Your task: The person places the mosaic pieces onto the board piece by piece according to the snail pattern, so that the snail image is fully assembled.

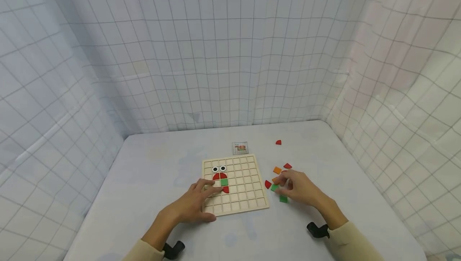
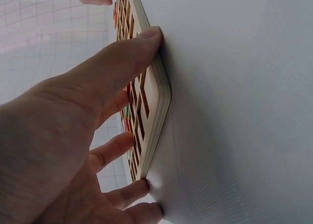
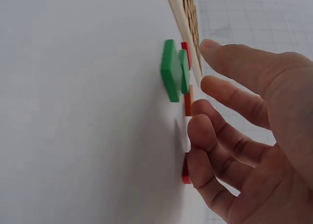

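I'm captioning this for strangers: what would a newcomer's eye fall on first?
Probably the two eye tiles near the top left of the pale gridded board, with red and green pieces below them. Then the left hand resting on the board's left side, and the right hand at the loose red, orange and green pieces to its right.

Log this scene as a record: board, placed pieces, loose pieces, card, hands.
board: wooden grid
placed: two eye tiles, red pieces, green square
loose pieces: red, orange and green, right of board
card: small picture, beyond board's far edge
left hand: on board, thumb at near edge
right hand: at loose pieces, nothing visibly gripped
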Demonstrator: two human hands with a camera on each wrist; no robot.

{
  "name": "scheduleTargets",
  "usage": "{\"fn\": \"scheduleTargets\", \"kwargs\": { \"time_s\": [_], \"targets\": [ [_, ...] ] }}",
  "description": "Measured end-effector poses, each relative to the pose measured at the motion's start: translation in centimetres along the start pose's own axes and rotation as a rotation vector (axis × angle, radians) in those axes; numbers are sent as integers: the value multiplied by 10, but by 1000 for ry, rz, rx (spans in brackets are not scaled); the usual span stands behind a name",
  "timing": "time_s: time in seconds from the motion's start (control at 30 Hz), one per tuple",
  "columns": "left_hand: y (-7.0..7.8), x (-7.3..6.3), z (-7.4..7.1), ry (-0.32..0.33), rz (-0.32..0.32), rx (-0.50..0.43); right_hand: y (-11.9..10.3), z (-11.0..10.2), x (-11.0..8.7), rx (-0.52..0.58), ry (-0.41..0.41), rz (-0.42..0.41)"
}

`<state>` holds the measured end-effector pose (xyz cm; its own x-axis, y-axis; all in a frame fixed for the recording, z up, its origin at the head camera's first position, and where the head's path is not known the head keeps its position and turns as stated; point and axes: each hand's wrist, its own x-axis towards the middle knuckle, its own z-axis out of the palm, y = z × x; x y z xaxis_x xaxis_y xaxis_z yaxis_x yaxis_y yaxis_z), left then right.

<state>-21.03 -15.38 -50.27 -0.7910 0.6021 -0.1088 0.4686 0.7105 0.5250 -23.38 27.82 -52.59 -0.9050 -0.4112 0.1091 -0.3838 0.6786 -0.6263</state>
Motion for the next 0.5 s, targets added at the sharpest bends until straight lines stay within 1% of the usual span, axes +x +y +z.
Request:
{"fn": "scheduleTargets", "kwargs": {
  "time_s": [0.2, 0.37, 0.5],
  "targets": [
    [-1, 1, -1, 5, -4, 9, -4, 11, 0, -38, 19, 31],
    [-1, 2, -1, 16, 1, 17, -9, 14, 1, -51, 49, 45],
    [-1, 1, 1, 12, 0, 7, -10, 15, 1, -43, 38, 47]
  ]
}}
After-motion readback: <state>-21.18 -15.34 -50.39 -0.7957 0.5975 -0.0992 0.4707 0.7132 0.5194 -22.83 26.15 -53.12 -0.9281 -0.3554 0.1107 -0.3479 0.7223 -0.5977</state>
